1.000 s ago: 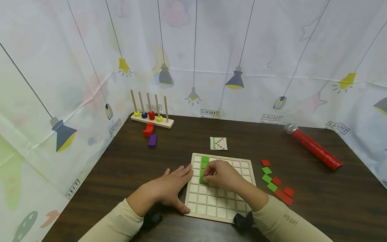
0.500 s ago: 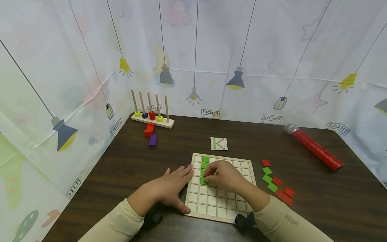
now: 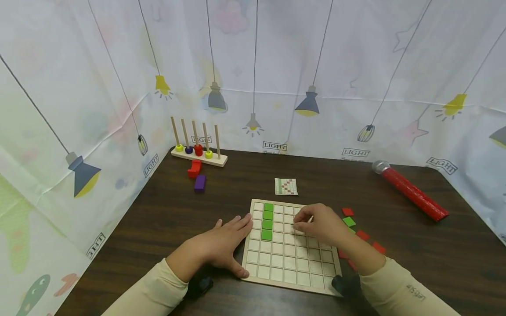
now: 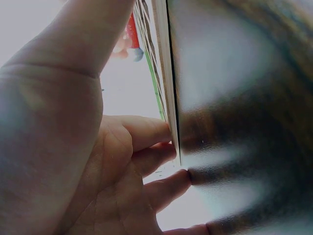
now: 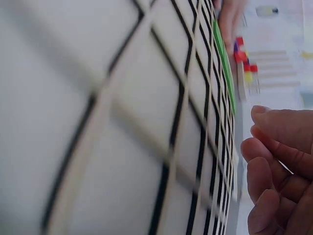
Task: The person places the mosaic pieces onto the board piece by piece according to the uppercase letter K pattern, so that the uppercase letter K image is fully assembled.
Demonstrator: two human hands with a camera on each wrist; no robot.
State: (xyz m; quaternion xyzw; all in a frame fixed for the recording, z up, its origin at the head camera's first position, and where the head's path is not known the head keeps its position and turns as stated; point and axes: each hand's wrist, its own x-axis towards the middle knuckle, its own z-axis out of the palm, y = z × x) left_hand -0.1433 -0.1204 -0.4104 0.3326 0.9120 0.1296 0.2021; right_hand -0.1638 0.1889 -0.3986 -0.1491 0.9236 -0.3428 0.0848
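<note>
Left hand (image 3: 215, 248) touches gridded board (image 3: 290, 277) (right hand (image 3: 322, 224) above).

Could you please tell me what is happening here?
Someone is working at a wooden board. Four green tiles sit in one column of its grid. The left hand rests against its left edge; the right hand hovers above it, apparently empty. Loose red and green tiles lie to the right.
</note>
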